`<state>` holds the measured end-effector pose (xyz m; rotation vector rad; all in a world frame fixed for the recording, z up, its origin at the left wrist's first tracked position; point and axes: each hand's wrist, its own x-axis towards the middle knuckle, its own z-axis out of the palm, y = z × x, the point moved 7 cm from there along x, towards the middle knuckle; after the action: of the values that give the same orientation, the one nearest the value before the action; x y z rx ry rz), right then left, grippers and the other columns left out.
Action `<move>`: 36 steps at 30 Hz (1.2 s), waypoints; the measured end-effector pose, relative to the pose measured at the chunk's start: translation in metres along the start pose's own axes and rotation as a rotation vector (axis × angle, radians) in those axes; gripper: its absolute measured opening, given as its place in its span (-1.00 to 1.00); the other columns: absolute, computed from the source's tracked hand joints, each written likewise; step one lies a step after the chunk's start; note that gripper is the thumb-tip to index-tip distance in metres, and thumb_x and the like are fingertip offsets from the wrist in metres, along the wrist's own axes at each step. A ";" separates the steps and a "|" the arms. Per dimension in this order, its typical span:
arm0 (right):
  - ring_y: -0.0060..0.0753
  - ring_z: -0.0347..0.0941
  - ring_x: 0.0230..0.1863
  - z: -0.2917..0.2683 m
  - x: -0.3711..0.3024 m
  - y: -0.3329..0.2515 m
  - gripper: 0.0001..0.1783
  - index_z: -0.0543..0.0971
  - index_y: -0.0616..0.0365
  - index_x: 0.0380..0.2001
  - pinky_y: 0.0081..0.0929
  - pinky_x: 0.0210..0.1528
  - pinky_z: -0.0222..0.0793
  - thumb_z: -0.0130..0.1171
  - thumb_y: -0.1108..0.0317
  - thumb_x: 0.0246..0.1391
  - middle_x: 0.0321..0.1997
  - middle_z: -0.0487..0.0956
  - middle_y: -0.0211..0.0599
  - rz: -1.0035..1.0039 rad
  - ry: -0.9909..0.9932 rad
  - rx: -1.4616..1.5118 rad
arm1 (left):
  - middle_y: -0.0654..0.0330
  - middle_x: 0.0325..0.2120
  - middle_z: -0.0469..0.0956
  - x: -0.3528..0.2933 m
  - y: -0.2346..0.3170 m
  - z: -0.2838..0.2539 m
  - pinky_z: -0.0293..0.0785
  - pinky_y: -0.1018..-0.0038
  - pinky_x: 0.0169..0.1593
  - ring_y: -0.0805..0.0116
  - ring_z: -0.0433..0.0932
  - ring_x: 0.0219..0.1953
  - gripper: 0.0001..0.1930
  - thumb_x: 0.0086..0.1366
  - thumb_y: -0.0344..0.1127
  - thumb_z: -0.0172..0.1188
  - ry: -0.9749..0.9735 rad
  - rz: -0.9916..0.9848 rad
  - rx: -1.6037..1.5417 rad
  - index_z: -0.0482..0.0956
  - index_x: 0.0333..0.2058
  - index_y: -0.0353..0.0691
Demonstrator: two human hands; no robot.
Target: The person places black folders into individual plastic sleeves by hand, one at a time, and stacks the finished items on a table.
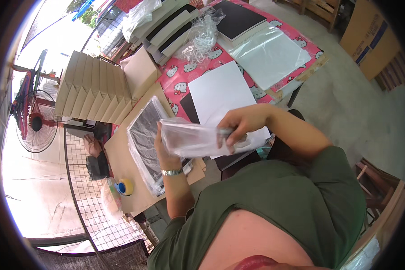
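Note:
Both my hands hold a clear plastic bag with something pale and flat inside, raised above the table. My left hand, with a metal watch on the wrist, grips the bag's left end from behind. My right hand pinches the bag's right part from above. Under the bag lies a white sheet on a dark board. Left of it a bagged black sheet rests on a brown cardboard panel.
The table has a pink patterned cloth. A stack of folded cardboard pieces stands at the left, black and white boards and loose clear bags at the back. A tape roll lies near a wire grid. A fan stands far left.

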<state>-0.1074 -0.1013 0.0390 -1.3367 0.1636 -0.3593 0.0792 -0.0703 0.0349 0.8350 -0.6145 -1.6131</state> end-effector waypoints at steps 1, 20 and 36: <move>-0.68 0.44 -0.44 0.002 -0.010 -0.011 -0.83 0.51 0.24 -0.30 -0.65 -0.43 0.34 0.04 0.45 0.01 -0.44 0.57 -0.34 -0.111 -0.100 -0.029 | 0.07 -0.22 0.51 -0.009 -0.013 0.003 0.40 0.34 -0.04 0.28 0.49 -0.17 -0.53 0.18 -0.07 0.08 0.092 -0.112 -0.034 0.41 -0.12 -0.38; -0.61 0.44 -0.42 -0.108 -0.017 0.012 -0.82 0.50 0.25 -0.33 -0.62 -0.31 0.35 0.09 0.35 0.04 -0.45 0.54 -0.40 0.299 0.153 -0.291 | 0.07 -0.17 0.49 0.030 0.010 -0.024 0.40 0.41 -0.13 0.31 0.50 -0.23 -0.43 0.00 -0.28 0.21 -0.034 0.098 -0.054 0.32 0.00 -0.38; -0.37 0.44 -0.35 -0.285 0.039 0.076 -0.61 0.41 0.19 -0.17 -0.39 -0.28 0.39 0.12 0.35 -0.16 -0.39 0.50 -0.29 0.156 0.891 -0.235 | 0.11 -0.39 0.51 0.237 -0.032 -0.204 0.40 0.38 -0.28 0.28 0.49 -0.43 -0.75 0.08 -0.27 0.00 0.598 -0.237 0.558 0.50 -0.34 -0.30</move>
<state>-0.1494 -0.3625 -0.0971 -1.3006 1.0721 -0.8036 0.2012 -0.2856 -0.1584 1.7765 -0.5447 -1.2982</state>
